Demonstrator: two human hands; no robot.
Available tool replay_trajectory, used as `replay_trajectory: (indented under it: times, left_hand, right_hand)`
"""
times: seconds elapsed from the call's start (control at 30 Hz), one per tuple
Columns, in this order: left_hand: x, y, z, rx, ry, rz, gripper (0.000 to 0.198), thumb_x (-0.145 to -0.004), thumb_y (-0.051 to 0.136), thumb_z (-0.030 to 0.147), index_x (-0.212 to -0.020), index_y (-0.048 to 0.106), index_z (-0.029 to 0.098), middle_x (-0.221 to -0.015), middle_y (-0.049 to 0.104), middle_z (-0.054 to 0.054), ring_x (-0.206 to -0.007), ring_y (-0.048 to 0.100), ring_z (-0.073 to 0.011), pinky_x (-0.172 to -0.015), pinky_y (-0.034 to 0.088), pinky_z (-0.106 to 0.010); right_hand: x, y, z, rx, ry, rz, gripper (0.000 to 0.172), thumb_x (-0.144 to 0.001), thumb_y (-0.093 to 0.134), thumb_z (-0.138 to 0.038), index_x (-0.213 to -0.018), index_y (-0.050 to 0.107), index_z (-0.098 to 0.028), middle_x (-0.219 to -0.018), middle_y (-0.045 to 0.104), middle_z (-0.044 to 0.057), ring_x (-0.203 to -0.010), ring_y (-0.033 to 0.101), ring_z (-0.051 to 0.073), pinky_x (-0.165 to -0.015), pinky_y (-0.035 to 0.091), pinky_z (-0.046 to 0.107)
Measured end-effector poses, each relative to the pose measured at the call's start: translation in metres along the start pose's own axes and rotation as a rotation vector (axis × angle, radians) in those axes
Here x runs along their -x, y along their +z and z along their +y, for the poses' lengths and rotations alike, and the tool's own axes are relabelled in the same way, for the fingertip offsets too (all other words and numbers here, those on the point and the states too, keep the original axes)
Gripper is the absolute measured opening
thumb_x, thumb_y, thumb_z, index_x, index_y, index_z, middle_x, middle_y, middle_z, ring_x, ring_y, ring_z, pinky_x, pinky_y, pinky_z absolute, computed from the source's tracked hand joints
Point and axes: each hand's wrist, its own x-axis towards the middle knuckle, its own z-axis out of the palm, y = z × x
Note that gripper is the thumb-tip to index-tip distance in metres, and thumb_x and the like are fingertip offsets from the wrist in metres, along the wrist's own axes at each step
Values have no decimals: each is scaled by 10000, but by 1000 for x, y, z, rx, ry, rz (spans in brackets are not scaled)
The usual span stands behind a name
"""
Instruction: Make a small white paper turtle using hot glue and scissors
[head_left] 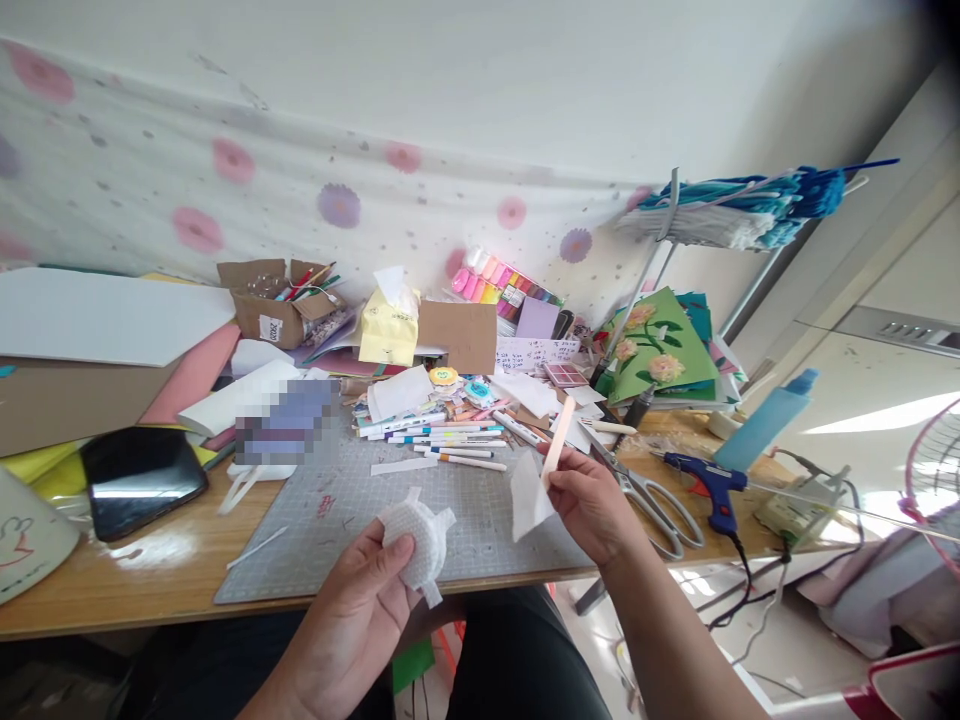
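Observation:
My left hand (367,590), low over the mat's front edge, grips a round white padded piece (415,540) with a dimpled surface and short tabs sticking out around its rim. The thumb presses on its face. Further right, my right hand (589,500) pinches a flat wooden craft stick (559,440), which points up and slightly right. A thin white sheet (529,495), perhaps tissue or paper, hangs beside the stick from the same fingers. The two hands are apart. Beneath them lies a grey cutting mat (322,530).
Several markers (450,440) and paper scraps crowd the mat's back. Large scissors (652,500) and a blue glue gun (720,485) lie right, near a blue bottle (765,420). At left are a black tablet-like device (142,480) and a cardboard box (259,305).

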Motion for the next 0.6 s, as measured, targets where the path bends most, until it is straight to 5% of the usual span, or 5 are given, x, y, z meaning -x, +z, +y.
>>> replay_trajectory:
  times: [0.2, 0.33, 0.5, 0.6]
  left_hand:
    - [-1, -1, 0, 32, 9, 5, 138, -767, 674, 65, -828, 688, 189, -879, 742, -42, -714, 675, -147, -669, 564, -269]
    - [-4, 1, -1, 45, -11, 5, 119, -770, 679, 80, -805, 692, 193, -856, 739, -22, -731, 676, -135, -686, 565, -257]
    - [-8, 1, -1, 98, 1, -33, 92, -743, 723, 145, -806, 703, 209, -864, 731, -12, -753, 670, -146, -723, 568, -301]
    - [-9, -2, 1, 134, 35, -51, 71, -735, 733, 169, -774, 697, 215, -893, 727, -1, -772, 666, -147, -782, 563, -345]
  right_hand:
    - [-3, 8, 9, -8, -106, 50, 106, -728, 560, -256, -795, 564, -175, -644, 542, -5, -570, 542, 147, -549, 459, 279]
    - [4, 9, 0, 189, -277, 18, 61, -763, 611, -240, -786, 626, -185, -766, 609, 29, -759, 569, 198, -743, 458, 349]
    - [21, 18, -2, 702, -659, -398, 177, -855, 522, -125, -944, 652, -206, -965, 672, 81, -890, 593, 218, -786, 462, 361]
    - [31, 23, 10, 945, -889, -479, 171, -894, 491, -122, -951, 632, -201, -976, 671, 83, -920, 584, 218, -812, 477, 386]
